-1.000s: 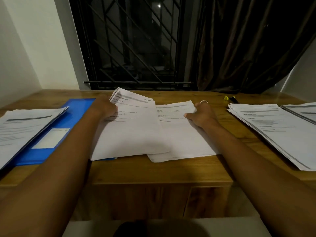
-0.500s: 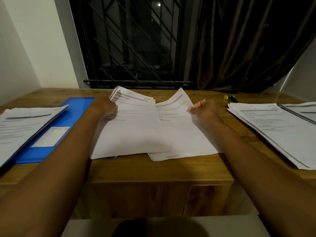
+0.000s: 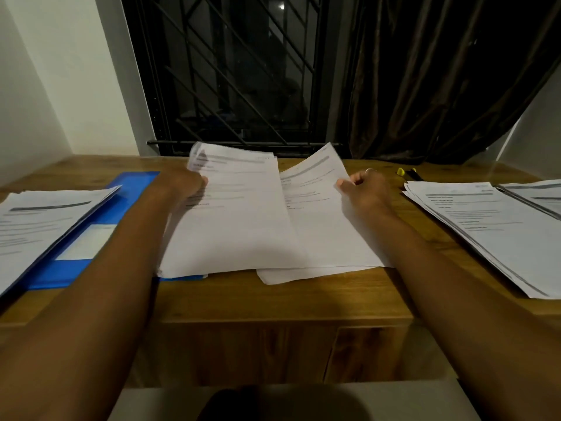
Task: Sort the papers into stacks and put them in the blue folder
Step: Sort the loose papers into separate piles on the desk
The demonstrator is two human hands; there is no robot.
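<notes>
The papers are white printed sheets, each with a grey bar across the top and short lines of text too blurred to read. A thick sheaf (image 3: 236, 223) lies at the middle of the wooden counter (image 3: 273, 302), its far end raised; the left hand (image 3: 182, 186) grips it at the left edge with fingers curled round the pages. Just beside it to the right, the right hand (image 3: 367, 189), a ring on one finger, pinches the edge of a single sheet (image 3: 312, 189) whose far corner curls up off the flat pile (image 3: 303, 275) below. The blue folder (image 3: 130, 202) lies flat at the left with a pale label on its cover, partly under the sheaf and partly under a left stack (image 3: 39, 220). A right stack (image 3: 491, 229) sits fanned near the right edge, another stack (image 3: 540, 196) overlapping it. A yellow-capped pen (image 3: 401, 171) rests behind them. Behind the counter are a dark barred window (image 3: 236, 71), a brown curtain (image 3: 440, 71) and a white wall (image 3: 60, 71)
</notes>
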